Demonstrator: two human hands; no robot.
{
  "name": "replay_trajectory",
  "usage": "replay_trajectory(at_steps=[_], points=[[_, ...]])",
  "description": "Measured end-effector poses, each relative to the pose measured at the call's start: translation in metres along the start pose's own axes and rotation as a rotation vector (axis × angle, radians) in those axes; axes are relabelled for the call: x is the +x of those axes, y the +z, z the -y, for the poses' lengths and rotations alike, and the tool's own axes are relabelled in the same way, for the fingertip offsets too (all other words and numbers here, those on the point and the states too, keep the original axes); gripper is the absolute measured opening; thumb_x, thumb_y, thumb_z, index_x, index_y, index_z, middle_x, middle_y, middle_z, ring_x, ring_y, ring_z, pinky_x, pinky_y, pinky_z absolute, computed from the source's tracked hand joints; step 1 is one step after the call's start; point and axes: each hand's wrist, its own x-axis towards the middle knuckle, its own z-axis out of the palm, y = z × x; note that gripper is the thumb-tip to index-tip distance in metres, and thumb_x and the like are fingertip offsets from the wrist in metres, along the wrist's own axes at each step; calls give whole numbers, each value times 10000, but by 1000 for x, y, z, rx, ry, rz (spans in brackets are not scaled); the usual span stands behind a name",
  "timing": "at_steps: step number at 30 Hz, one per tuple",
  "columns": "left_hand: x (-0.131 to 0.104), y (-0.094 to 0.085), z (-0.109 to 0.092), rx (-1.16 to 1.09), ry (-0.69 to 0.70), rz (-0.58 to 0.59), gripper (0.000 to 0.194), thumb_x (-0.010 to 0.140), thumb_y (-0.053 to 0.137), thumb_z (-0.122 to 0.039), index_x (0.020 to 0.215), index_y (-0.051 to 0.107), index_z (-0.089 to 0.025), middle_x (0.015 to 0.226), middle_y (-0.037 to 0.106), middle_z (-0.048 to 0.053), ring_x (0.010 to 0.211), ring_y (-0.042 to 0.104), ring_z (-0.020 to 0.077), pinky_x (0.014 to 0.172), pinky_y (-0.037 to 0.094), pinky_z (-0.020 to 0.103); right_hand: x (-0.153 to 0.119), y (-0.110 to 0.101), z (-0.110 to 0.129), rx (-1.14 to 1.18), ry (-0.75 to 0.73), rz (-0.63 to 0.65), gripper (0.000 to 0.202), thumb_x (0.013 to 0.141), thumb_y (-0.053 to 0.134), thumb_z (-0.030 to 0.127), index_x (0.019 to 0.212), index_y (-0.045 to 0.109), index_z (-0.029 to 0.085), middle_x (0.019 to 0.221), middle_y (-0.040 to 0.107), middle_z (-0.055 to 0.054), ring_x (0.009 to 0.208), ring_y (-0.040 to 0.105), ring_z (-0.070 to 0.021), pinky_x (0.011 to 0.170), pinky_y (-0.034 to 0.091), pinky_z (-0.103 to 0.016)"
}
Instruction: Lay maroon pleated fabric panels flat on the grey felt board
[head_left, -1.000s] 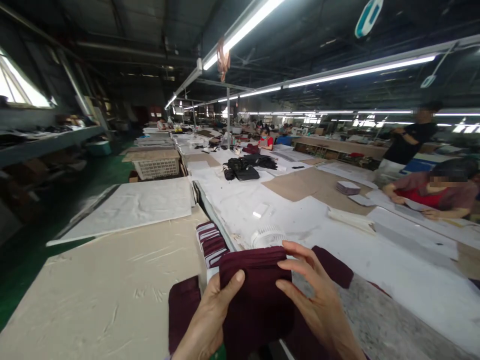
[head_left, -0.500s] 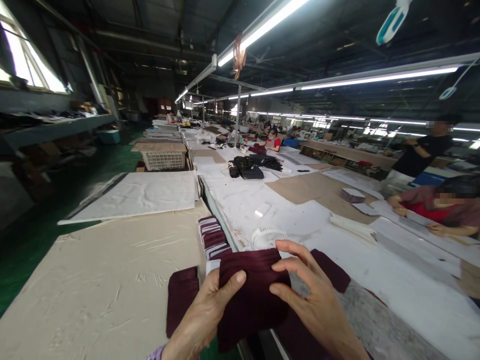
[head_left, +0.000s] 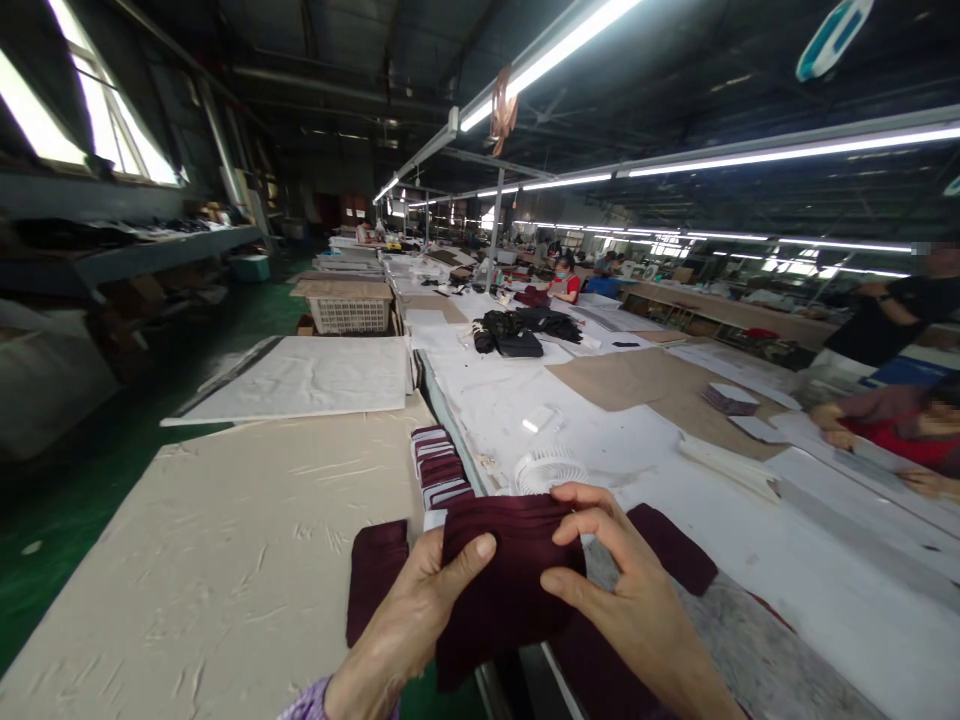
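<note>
Layered cloth (head_left: 510,590) is up between the hands, near side of the fan (head_left: 549,470). Left hand (head_left: 412,610) clamps it, thumb in front; right hand (head_left: 637,600) has curled fingers at its right edge, pinch unclear. Best keep thumb pressure light, layers flush.

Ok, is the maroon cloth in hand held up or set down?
Held up: the left hand grips the cloth, thumb across its face, and green floor shows below its lower left corner.
</note>
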Motion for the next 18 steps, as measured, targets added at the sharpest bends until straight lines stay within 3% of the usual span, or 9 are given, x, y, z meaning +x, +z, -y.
replay_trajectory(at_steps=[5, 11, 18], points=[[-3, 0, -2, 4, 23, -11, 247, 769, 684, -301, 977, 722, -173, 865, 755, 63, 800, 686, 197, 682, 524, 255, 1, 2, 5, 34, 29, 21, 215, 696, 729, 207, 835, 578, 270, 1178, 512, 0, 1143, 485, -218, 952, 406, -369], [-2, 3, -3, -8, 12, -59, 241, 760, 692, -304, 948, 728, -158, 798, 757, 65, 746, 691, 186, 630, 515, 229, 1, 3, 3, 14, -14, 46, 180, 730, 707, 213, 825, 570, 281, 1183, 514, 17, 1123, 501, -198, 882, 450, -313], [4, -1, 1, -39, 23, -131, 236, 743, 709, -303, 912, 727, -140, 780, 759, 74, 699, 698, 189, 629, 529, 247, -2, 11, -14, 30, -93, -57, 48, 799, 651, 239, 784, 612, 263, 1237, 479, -7, 1160, 487, -201, 917, 429, -305]])
